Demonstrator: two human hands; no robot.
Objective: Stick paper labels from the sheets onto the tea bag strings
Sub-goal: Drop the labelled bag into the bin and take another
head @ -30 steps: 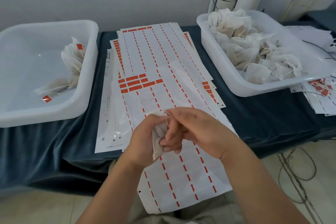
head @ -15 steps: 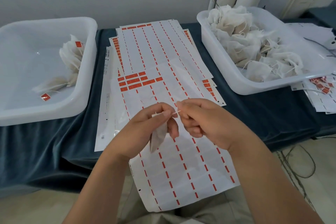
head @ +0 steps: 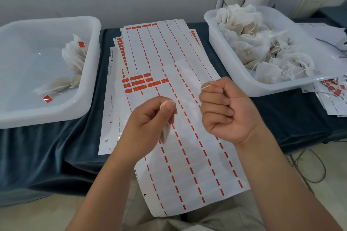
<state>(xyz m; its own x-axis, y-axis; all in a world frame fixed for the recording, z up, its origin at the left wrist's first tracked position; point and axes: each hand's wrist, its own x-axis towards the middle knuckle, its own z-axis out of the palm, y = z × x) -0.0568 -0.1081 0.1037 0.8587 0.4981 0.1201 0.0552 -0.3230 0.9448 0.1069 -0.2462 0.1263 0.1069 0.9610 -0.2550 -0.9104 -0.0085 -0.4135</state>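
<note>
My left hand [head: 150, 122] pinches the top of a white tea bag [head: 165, 133] that hangs below its fingers over the label sheet [head: 187, 165]. My right hand [head: 223, 110] is curled and pinches the free end of the bag's string [head: 205, 86] up and to the right. The string between the two hands is too thin to make out. A block of several orange labels [head: 140, 82] sits on the sheet just beyond my left hand; the other rows show only thin orange strips.
A white tub [head: 234, 73] at the right holds a heap of unlabelled tea bags [head: 262, 47]. Another white tub [head: 90, 80] at the left holds a few bags with orange labels [head: 81, 44]. More sheets [head: 332, 92] lie at the far right. A dark blue cloth [head: 47, 155] covers the table.
My hands have drawn apart: the right one has moved up and right with the string end, while the left one keeps the bag over the sheet.
</note>
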